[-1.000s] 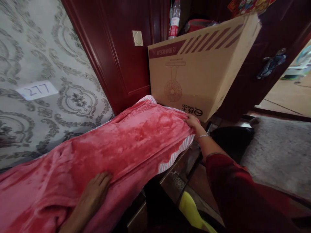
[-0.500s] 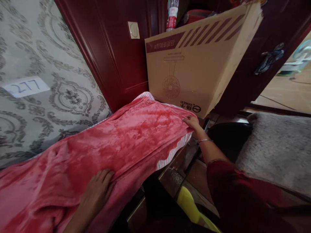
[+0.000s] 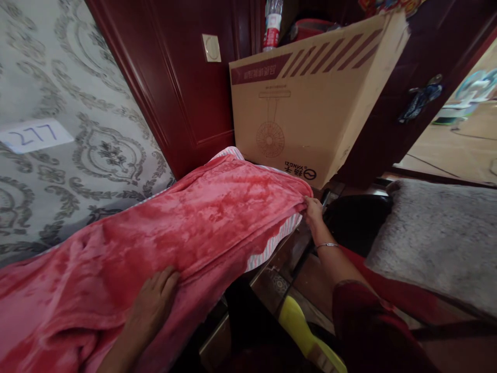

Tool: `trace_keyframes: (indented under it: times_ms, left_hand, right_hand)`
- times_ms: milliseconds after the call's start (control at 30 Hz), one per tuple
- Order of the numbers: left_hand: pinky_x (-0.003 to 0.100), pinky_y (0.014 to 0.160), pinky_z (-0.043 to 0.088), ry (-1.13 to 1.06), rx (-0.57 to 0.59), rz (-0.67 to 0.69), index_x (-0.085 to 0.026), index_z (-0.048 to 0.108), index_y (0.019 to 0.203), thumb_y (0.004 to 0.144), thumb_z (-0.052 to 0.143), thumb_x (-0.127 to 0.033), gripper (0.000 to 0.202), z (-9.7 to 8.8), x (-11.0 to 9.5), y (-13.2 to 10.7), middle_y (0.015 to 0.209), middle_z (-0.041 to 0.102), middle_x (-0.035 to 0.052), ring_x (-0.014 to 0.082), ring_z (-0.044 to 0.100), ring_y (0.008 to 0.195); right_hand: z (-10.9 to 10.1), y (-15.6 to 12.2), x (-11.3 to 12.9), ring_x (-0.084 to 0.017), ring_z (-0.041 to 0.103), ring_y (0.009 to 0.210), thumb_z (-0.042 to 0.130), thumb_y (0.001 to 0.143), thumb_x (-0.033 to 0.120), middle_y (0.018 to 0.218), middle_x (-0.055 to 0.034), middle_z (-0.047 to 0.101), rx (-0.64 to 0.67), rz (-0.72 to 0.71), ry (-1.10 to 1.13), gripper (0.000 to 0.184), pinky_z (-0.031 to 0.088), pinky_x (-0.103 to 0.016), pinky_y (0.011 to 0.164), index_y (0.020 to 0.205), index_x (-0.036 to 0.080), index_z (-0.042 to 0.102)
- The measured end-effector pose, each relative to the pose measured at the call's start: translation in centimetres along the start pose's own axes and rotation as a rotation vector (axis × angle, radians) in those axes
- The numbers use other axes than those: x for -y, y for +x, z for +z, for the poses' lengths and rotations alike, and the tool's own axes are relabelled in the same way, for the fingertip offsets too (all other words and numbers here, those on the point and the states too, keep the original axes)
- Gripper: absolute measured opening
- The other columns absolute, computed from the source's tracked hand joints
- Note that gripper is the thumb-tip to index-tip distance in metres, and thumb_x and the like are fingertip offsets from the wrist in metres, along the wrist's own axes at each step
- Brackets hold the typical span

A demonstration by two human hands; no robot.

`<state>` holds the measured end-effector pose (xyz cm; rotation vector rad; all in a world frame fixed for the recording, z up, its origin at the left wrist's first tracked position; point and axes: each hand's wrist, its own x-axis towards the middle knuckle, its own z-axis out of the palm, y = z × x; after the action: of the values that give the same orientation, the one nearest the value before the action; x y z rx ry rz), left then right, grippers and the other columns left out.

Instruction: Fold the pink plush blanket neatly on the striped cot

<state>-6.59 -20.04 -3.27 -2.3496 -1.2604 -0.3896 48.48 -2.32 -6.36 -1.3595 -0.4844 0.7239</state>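
Observation:
A plush pinkish-red blanket (image 3: 217, 202) lies stretched along a long surface by the wall. Its near side is folded over in a long crease. Striped cloth (image 3: 272, 248) in white, pink and grey shows from under its far end and near edge. My right hand (image 3: 312, 211) pinches the blanket's edge at the far right corner, a thin bracelet on the wrist. At the lower left, my left hand (image 3: 157, 295) is on the near fold, fingers together and curled over the cloth. Its thumb is hidden.
A large cardboard box (image 3: 310, 109) with a fan drawing stands against the blanket's far end, a plastic bottle (image 3: 272, 26) behind it. Patterned wall (image 3: 112, 150) borders the left. A grey fluffy cushion (image 3: 438, 238) lies at right; something yellow (image 3: 295, 321) is below.
My right hand has slid slightly down around the blanket's corner, and its fingers now close on the edge. My left hand keeps its place on the fold. The view has shifted a little.

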Motion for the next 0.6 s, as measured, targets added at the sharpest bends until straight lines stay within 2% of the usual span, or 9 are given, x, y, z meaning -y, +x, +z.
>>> trace_keyframes:
  times_ms: [133,233,300,467,600]
  left_hand:
    - [0.04,0.087,0.057,-0.012,-0.051,0.029,-0.021,0.07,0.111,0.098,0.035,-0.021,0.038,0.2,0.2,0.0,0.117,0.073,0.0118,0.0259,0.069,0.103]
    - [0.038,0.087,0.056,-0.005,-0.107,0.099,-0.022,0.071,0.108,0.099,0.037,-0.021,0.036,0.1,0.2,0.1,0.116,0.074,0.0095,0.0243,0.069,0.102]
    - [0.038,0.085,0.056,0.004,-0.132,0.115,-0.023,0.072,0.106,0.1,0.036,-0.022,0.036,0.0,0.0,0.3,0.116,0.074,0.0085,0.0235,0.069,0.1]
    - [0.038,0.084,0.055,0.002,-0.14,0.048,-0.018,0.07,0.108,0.1,0.037,-0.021,0.034,-0.1,-0.6,0.4,0.108,0.073,0.0117,0.025,0.067,0.097]
    - [0.034,0.079,0.053,-0.042,-0.149,0.05,-0.02,0.069,0.102,0.1,0.04,-0.018,0.03,-0.6,-0.8,0.4,0.093,0.071,0.0083,0.0216,0.066,0.086]
  right_hand:
    - [0.0,-1.9,-0.4,-0.012,0.049,0.046,0.068,0.071,0.056,0.057,0.0062,0.047,0.016,0.134,0.091,0.039,0.05,-0.026,0.046,0.076,0.024,0.048]
    - [0.5,-3.0,-0.6,-0.012,0.051,0.047,0.071,0.071,0.058,0.06,0.0038,0.054,0.058,0.196,0.111,0.04,0.051,-0.026,0.046,0.077,0.022,0.054]
    - [1.0,-3.5,-0.7,-0.012,0.051,0.048,0.074,0.068,0.054,0.06,0.0028,0.056,0.071,0.215,0.112,0.038,0.049,-0.024,0.046,0.075,0.021,0.055]
    - [1.6,-2.4,0.4,-0.012,0.046,0.048,0.073,0.063,0.036,0.053,0.0072,0.046,0.014,0.155,0.139,0.03,0.045,-0.023,0.043,0.068,0.023,0.047]
    - [1.0,-1.4,1.2,-0.011,0.042,0.048,0.069,0.063,0.033,0.05,0.0095,0.038,-0.021,0.075,0.174,0.031,0.044,-0.022,0.042,0.067,0.025,0.04]
